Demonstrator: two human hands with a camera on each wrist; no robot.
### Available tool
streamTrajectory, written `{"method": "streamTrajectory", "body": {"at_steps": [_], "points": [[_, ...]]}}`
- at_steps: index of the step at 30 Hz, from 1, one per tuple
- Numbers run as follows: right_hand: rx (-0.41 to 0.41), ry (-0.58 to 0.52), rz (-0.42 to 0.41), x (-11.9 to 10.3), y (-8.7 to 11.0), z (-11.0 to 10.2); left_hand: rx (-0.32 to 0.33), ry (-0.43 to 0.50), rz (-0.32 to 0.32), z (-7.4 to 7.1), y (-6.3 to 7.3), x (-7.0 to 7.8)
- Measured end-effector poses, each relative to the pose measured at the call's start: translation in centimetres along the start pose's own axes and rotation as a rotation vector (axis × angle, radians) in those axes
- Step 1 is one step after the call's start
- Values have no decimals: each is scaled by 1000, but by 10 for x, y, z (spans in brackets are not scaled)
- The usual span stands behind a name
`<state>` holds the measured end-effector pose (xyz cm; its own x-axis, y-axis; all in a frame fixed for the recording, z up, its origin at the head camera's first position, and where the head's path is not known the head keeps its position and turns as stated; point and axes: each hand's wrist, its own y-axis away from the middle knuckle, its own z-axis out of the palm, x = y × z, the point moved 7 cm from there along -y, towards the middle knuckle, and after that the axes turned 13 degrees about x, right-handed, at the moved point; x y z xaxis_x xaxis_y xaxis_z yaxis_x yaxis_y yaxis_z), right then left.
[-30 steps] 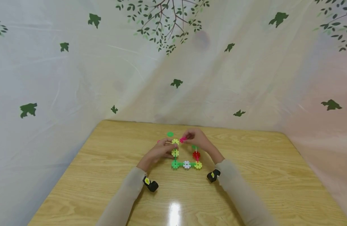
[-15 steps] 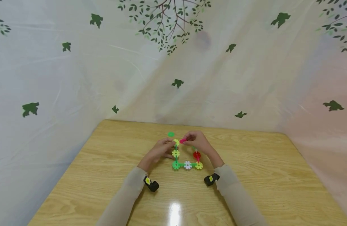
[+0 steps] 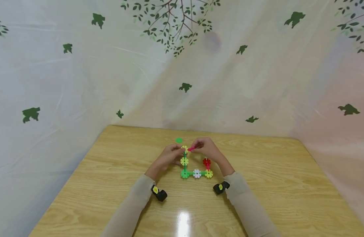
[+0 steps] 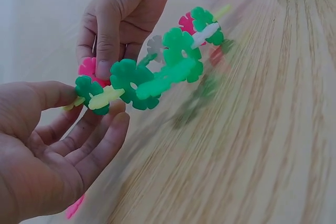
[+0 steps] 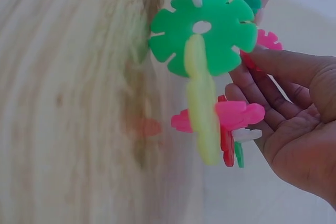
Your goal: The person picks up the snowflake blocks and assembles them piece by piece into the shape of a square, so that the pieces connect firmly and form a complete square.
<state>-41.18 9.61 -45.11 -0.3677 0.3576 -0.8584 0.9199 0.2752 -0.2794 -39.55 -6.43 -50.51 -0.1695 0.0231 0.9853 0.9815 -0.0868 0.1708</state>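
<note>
Notched plastic snowflake discs are joined into a U-shaped chain. Its front run holds a green disc, a white disc and a yellow disc; a red disc stands on the right arm. At the left arm's far end, my left hand pinches a yellow disc between thumb and fingers. My right hand pinches a loose pink disc, edge-on in the head view, right at that yellow disc. In the left wrist view a dark green disc links beside the left fingertips.
A loose green disc lies on the wooden table behind the hands. Another pink disc lies below my left hand. A printed cloth hangs along the table's back edge.
My right hand has turned the pink disc from face-on to edge-on and brought it nearer the yellow disc. My left thumb has shifted up to the end of the chain.
</note>
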Motion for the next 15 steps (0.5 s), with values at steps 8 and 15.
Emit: {"method": "streamTrajectory", "body": {"at_steps": [8, 15], "points": [[-6, -17, 14, -3, 2, 0, 38, -9, 20, 0, 0, 2], [-6, -30, 5, -4, 4, -2, 34, 20, 27, 0, 1, 5]]}}
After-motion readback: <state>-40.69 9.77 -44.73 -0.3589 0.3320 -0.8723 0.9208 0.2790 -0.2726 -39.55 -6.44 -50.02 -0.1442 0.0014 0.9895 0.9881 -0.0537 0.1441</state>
